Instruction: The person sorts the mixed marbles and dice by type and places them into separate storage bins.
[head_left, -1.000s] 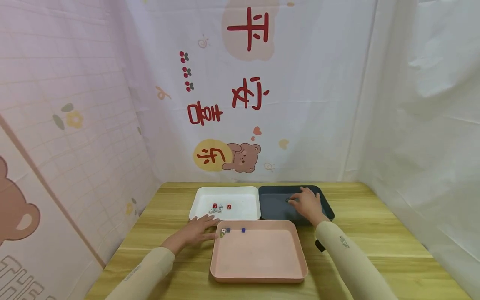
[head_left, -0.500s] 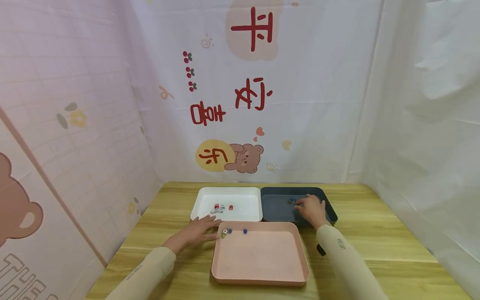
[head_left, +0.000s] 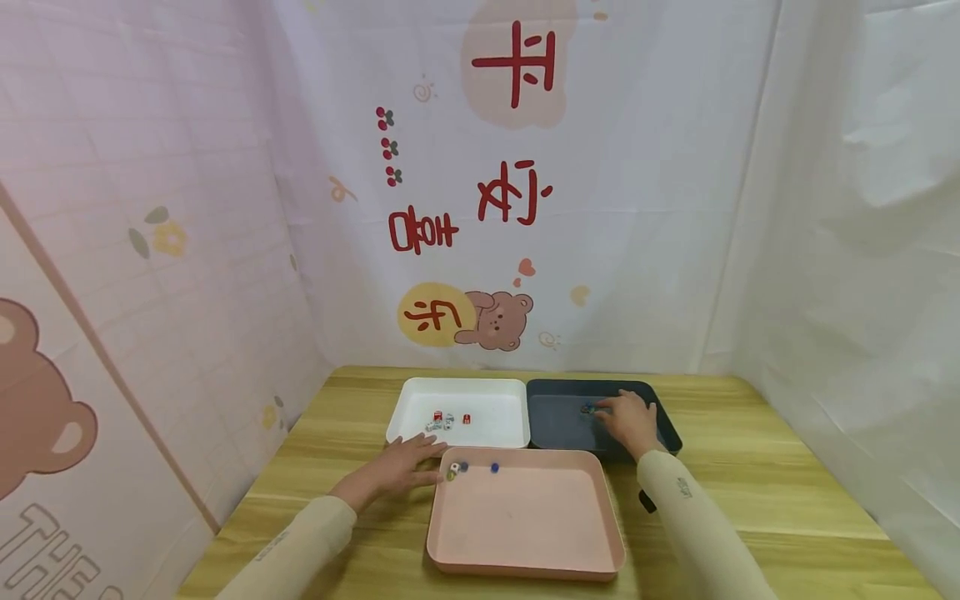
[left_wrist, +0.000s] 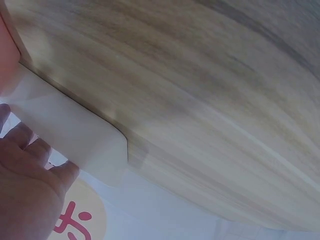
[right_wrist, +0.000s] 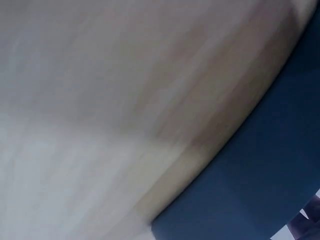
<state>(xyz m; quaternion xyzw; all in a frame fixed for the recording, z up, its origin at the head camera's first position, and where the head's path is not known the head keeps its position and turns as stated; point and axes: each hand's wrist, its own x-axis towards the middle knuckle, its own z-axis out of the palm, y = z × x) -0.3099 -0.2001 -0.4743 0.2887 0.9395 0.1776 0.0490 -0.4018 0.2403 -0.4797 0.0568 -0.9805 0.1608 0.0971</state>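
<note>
A white curtain (head_left: 637, 208) printed with red characters (head_left: 515, 62), cherries (head_left: 386, 149) and a small bear (head_left: 501, 322) hangs behind the wooden table (head_left: 757, 475)

Red 平 (head_left: 516, 63), 安 (head_left: 506, 193), 喜 (head_left: 417, 231), 乐 (head_left: 432, 315) on back curtain (head_left: 637, 208), "THE" (head_left: 48, 550) on left curtain (head_left: 165, 333)

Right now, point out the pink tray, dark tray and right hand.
Pink tray (head_left: 527, 525): head view, bare floor near its middle.
Dark tray (head_left: 555, 418): head view, bare floor.
Right hand (head_left: 632, 422): head view, back of hand.

Bkgd: wht cloth backdrop (head_left: 637, 167), 3 sides
Rear: red chars (head_left: 513, 62), bear print (head_left: 502, 323). L side purplish tint. Wood-grain tbl (head_left: 757, 475) below.
</note>
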